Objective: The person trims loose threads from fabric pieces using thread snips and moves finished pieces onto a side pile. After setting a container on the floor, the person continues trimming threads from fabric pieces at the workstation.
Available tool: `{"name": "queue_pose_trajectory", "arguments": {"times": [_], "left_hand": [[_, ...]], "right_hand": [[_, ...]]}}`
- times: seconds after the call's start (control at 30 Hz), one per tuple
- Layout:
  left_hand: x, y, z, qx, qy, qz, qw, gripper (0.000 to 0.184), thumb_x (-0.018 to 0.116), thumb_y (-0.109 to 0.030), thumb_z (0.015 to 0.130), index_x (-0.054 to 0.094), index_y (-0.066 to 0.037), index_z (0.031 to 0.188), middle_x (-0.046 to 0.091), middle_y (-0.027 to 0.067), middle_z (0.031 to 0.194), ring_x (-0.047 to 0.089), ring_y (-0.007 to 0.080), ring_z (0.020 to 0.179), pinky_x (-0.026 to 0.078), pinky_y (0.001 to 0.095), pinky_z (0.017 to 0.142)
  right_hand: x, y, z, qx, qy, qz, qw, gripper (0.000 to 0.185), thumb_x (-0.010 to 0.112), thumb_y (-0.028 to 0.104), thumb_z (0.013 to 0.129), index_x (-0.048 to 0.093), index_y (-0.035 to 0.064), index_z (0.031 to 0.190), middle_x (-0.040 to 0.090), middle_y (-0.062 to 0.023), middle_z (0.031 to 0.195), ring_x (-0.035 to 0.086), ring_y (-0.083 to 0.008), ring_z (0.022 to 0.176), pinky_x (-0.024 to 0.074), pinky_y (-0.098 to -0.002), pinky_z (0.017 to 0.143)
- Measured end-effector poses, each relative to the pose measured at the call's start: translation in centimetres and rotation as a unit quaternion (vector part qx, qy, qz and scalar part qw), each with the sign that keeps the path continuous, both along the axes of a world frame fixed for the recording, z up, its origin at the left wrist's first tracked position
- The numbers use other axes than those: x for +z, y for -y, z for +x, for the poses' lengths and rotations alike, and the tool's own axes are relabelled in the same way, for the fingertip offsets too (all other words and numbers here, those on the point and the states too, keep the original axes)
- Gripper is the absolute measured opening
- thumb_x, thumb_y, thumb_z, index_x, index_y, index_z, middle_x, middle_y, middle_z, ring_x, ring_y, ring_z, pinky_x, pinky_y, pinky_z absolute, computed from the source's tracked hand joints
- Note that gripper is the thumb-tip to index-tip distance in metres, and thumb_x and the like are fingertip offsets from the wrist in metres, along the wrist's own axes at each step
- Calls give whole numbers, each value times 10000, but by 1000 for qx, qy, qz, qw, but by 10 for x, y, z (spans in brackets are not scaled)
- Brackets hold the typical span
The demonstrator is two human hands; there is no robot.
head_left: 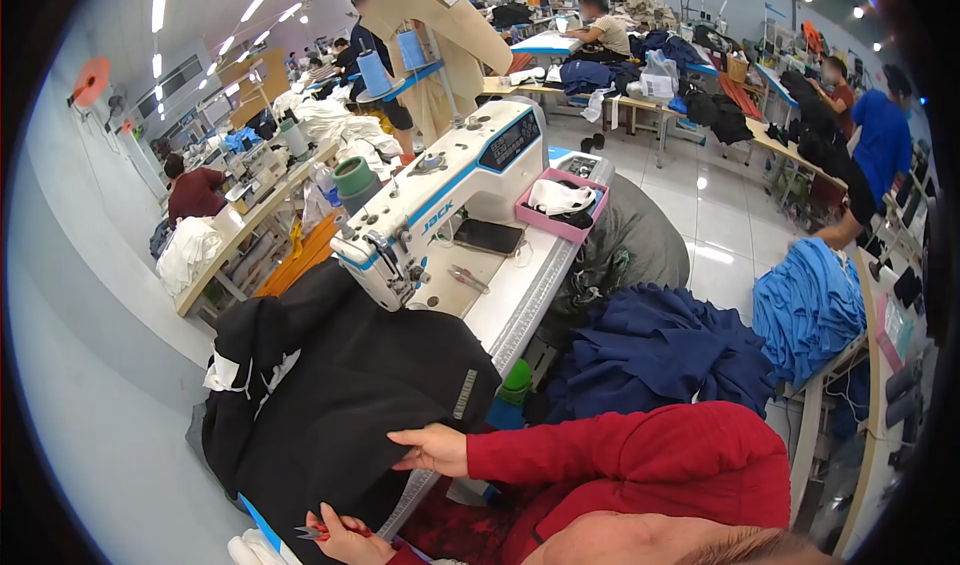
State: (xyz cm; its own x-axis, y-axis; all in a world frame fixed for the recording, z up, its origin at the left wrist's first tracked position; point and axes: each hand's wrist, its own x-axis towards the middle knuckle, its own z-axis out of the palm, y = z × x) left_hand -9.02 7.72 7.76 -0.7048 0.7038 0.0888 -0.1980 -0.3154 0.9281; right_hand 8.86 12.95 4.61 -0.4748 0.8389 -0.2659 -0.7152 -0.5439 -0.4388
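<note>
A large black garment (340,385) is draped over the front of the sewing table, with a grey lettered patch (465,395) near its right edge. My right hand (432,449), in a red sleeve, has thumb and fingers closed on the garment's near edge. Below it, my left hand (350,542) is wrapped round a pair of small red-handled scissors (312,533), their blades pointing left over the black cloth. The white sewing machine (450,195) stands beyond the garment, and the cloth reaches up to its needle end.
On the machine table lie a black phone (488,236), a small hand tool (468,280) and a pink box (563,205) with white items. Navy fabric (660,350) and light-blue fabric (810,310) are piled to the right. Several people work at other tables.
</note>
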Motion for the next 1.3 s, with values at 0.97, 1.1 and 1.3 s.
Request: {"name": "queue_pose_trajectory", "arguments": {"times": [0.97, 1.1, 1.3], "left_hand": [[-70, 87, 68, -250, 63, -166, 952, 275, 593, -146, 864, 539, 9, 1085, 520, -30, 724, 447, 20, 564, 358, 157, 497], [-71, 77, 65, -253, 64, -176, 949, 230, 558, -189, 886, 562, -7, 1028, 544, -4, 698, 452, 27, 529, 367, 165, 460], [-64, 73, 63, -257, 49, -201, 944, 210, 551, -241, 894, 585, -38, 937, 519, -22, 618, 418, 12, 459, 325, 158, 400]], "right_hand": [[-32, 51, -7, 32, 48, -55, 997, 130, 572, 62, 850, 589, -64, 879, 622, -153, 953, 611, -238, 899, 495, -355, 846], [-32, 49, -9, 35, 81, -50, 995, 126, 569, 68, 852, 594, -52, 878, 627, -147, 920, 610, -239, 896, 498, -348, 782], [-30, 48, -15, 41, 90, -56, 994, 128, 592, 74, 838, 600, -41, 893, 635, -142, 904, 614, -212, 861, 491, -327, 733]]}}
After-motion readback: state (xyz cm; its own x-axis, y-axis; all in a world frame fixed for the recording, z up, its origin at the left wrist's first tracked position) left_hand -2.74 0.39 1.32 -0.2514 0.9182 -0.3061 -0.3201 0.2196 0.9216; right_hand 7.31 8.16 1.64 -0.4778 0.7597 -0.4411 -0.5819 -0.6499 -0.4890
